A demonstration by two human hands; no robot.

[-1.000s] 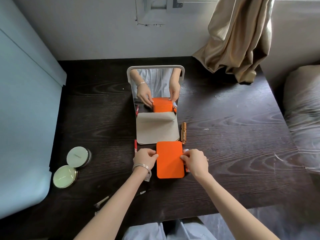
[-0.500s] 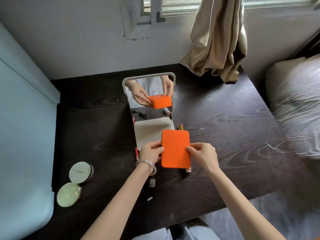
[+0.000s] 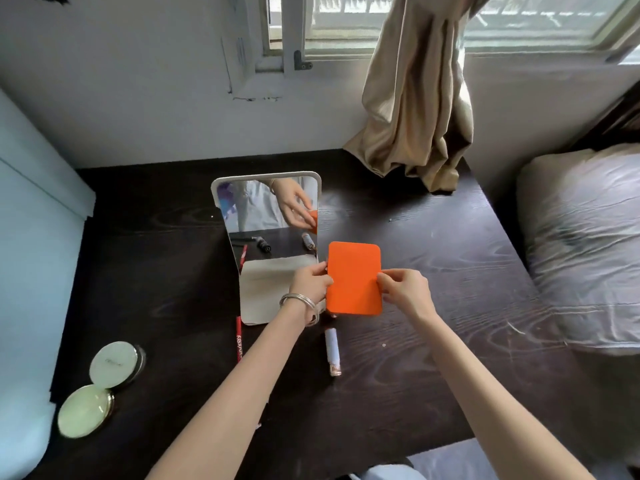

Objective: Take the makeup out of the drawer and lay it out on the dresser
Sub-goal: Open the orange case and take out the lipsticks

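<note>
Left hand is pinching the orange case by its left edge — right hand is pinching the opposite edge. Since a second ago the case is riding higher and further right, off the dresser, beside the mirror. Below the hands a pale tube is lying uncovered. Likely it is being repositioned — not yet laid out.

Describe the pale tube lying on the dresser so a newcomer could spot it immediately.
Start at the standing mirror on the dark dresser. Just below the orange case, the pale tube lies lengthwise; unlike the red pencil, it is thick with a metallic tip.
</note>
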